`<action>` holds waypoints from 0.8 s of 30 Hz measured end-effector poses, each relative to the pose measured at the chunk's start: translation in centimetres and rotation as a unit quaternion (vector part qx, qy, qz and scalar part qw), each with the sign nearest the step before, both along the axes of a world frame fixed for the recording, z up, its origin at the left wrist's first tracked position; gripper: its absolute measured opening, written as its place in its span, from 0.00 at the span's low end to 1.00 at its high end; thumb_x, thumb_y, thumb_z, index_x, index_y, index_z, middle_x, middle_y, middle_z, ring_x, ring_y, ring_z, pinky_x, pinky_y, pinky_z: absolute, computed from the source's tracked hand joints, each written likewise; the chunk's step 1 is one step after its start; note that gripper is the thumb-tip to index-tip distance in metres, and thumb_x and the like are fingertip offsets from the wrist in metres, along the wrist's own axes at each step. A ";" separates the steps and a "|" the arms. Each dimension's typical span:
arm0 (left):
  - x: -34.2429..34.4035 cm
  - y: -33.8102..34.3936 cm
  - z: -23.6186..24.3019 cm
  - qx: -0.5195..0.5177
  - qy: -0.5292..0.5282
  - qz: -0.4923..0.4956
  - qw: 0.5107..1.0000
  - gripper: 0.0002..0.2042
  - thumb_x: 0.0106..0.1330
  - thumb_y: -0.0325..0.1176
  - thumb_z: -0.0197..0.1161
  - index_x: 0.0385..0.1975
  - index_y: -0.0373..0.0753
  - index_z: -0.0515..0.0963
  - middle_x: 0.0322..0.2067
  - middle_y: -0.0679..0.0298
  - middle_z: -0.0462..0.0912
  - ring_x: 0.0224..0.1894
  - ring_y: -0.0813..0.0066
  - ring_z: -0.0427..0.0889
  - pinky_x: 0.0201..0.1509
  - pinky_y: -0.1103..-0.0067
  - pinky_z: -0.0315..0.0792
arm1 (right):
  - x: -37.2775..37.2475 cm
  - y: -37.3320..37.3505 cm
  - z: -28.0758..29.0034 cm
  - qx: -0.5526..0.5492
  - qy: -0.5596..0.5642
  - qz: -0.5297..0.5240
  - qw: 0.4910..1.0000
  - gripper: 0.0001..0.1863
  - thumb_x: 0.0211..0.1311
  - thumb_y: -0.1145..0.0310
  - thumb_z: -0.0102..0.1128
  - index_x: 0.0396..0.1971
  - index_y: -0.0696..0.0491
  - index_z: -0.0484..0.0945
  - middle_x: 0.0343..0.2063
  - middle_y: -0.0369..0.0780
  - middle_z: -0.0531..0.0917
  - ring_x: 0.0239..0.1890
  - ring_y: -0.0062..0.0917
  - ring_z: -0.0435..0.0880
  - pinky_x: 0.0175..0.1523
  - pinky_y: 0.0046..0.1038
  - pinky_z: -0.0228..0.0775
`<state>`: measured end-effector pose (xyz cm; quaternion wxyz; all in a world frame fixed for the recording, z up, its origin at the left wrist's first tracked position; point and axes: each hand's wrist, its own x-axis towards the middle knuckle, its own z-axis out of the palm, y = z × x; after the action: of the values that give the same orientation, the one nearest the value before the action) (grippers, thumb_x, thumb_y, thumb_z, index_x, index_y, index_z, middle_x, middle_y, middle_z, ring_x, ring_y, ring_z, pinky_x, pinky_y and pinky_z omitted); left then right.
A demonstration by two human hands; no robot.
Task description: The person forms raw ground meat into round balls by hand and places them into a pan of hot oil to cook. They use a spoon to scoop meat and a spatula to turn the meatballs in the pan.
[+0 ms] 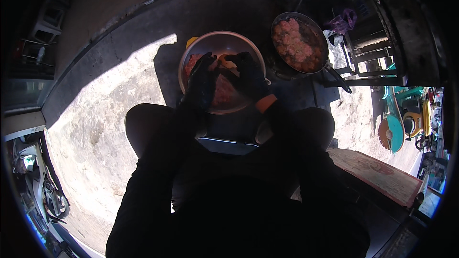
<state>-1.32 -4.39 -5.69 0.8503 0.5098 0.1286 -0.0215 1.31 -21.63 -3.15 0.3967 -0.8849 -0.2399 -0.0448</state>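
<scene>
A round metal bowl point(224, 33) sits in front of me, between my knees, with raw pink minced meat point(223, 91) in it. Both hands wear dark gloves and are inside the bowl, close together. My left hand point(202, 74) has its fingers curled, with a bit of pink at their tips; what they hold is hard to make out in the shade. The fingers of my right hand point(247, 71) close on a small tan-orange piece point(226, 62). An orange band point(266, 103) circles my right wrist.
A frying pan point(299, 43) of pinkish meat pieces in dark liquid stands right of the bowl, its handle point(338, 77) pointing toward me. Something yellow point(191, 41) shows behind the bowl. A wooden board point(377, 174) and a teal cutting machine point(393, 131) are at the right.
</scene>
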 end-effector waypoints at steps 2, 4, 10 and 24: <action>0.0 -1.3 0.1 -0.187 0.073 0.015 0.980 0.19 0.76 0.40 0.53 0.61 0.39 0.71 0.57 0.58 0.74 0.53 0.72 0.78 0.58 0.78 0.73 | -0.3 0.8 -0.2 0.133 -0.016 0.000 0.991 0.21 0.60 0.61 0.64 0.52 0.53 0.79 0.44 0.47 0.82 0.52 0.41 0.80 0.56 0.39 0.72; -0.1 -2.3 0.4 -0.218 0.042 0.028 0.975 0.22 0.76 0.48 0.51 0.61 0.39 0.70 0.51 0.59 0.79 0.48 0.72 0.80 0.53 0.79 0.75 | -0.6 1.2 -0.3 0.151 0.106 0.005 0.983 0.24 0.61 0.62 0.63 0.56 0.52 0.75 0.46 0.48 0.82 0.53 0.41 0.80 0.57 0.38 0.72; 0.2 -1.1 2.3 -0.364 0.058 -0.142 0.918 0.30 0.72 0.60 0.51 0.60 0.38 0.71 0.48 0.61 0.81 0.46 0.71 0.80 0.51 0.78 0.76 | -1.2 1.2 0.2 0.165 0.150 0.003 0.975 0.23 0.66 0.61 0.59 0.59 0.51 0.73 0.49 0.49 0.82 0.52 0.40 0.82 0.57 0.38 0.72; -0.2 -1.4 2.6 -0.301 0.100 -0.066 0.946 0.20 0.77 0.44 0.50 0.60 0.36 0.65 0.46 0.53 0.81 0.40 0.67 0.83 0.45 0.74 0.80 | 1.0 0.6 -0.2 0.098 -0.050 0.022 0.994 0.31 0.54 0.62 0.70 0.60 0.49 0.75 0.58 0.46 0.75 0.55 0.38 0.77 0.59 0.36 0.72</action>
<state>-1.53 -5.76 -3.14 0.9437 0.2325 0.1668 -0.1660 2.27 -21.01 -3.30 0.4700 -0.8329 -0.2730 -0.1036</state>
